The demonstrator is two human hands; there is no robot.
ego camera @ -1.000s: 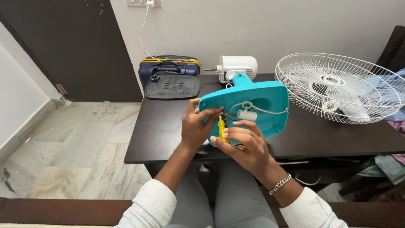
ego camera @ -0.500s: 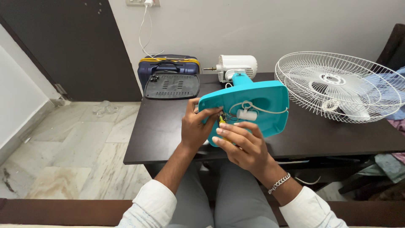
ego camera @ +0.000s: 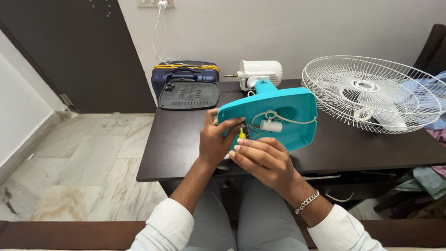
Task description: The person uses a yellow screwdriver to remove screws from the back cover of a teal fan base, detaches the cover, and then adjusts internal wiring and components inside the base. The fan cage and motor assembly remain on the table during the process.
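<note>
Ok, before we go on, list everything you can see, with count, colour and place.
fan base: one, teal, tilted up on the table, underside toward the camera
capacitor: one, white cylinder, inside the base with white wires
screwdriver: one, yellow handle, at the base's left edge
fan motor: one, white, behind the base
fan grille: one, white wire, right on the table
cover plate: one, black, table's back left
case: one, dark blue, behind the plate
table: one, dark brown
left hand: grips the base's left edge
right hand: holds the screwdriver, silver bracelet on its wrist
</note>
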